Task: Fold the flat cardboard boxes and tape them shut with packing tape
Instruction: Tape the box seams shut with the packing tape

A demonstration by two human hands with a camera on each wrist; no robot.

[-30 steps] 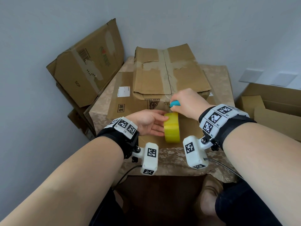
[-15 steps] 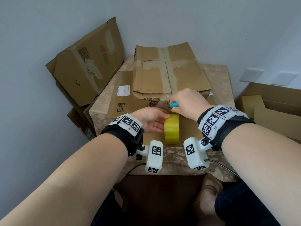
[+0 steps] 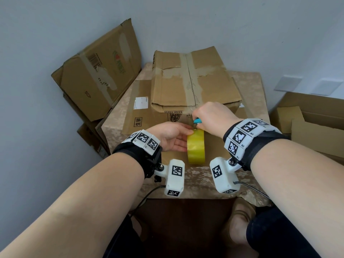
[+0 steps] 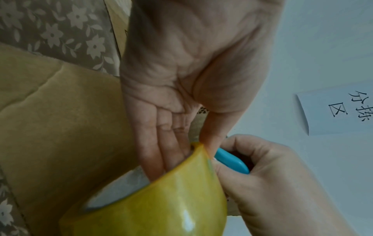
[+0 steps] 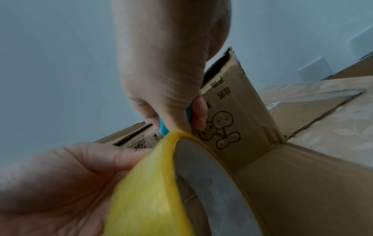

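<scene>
Folded box [image 3: 193, 86] frame centre, on flat cardboard [image 3: 147, 116]. Tape roll [image 3: 196, 148] upright at lower centre. L hand [image 3: 171, 135] palm-in, fingers straight w/ thumb pinching roll's top. R hand [image 3: 212, 116] fist curled round blue cutter [image 3: 197, 120], knuckles up, just above roll.

Tape roll [image 3: 196, 148] glossy yellow plastic film, smooth, with highlights; inner core [image 5: 212, 183] matt grey card. Assembled box [image 3: 193, 86] matt brown corrugated cardboard, creased, old tape strips [image 3: 188, 75] dull with torn paper patches. Flat box [image 3: 141, 112] same matt cardboard, white paper label. Worktop cloth [image 3: 247, 90] beige woven fabric, floral pattern. Blue tool [image 4: 232, 161] smooth plastic. Wall [image 3: 223, 21] matt paint
</scene>
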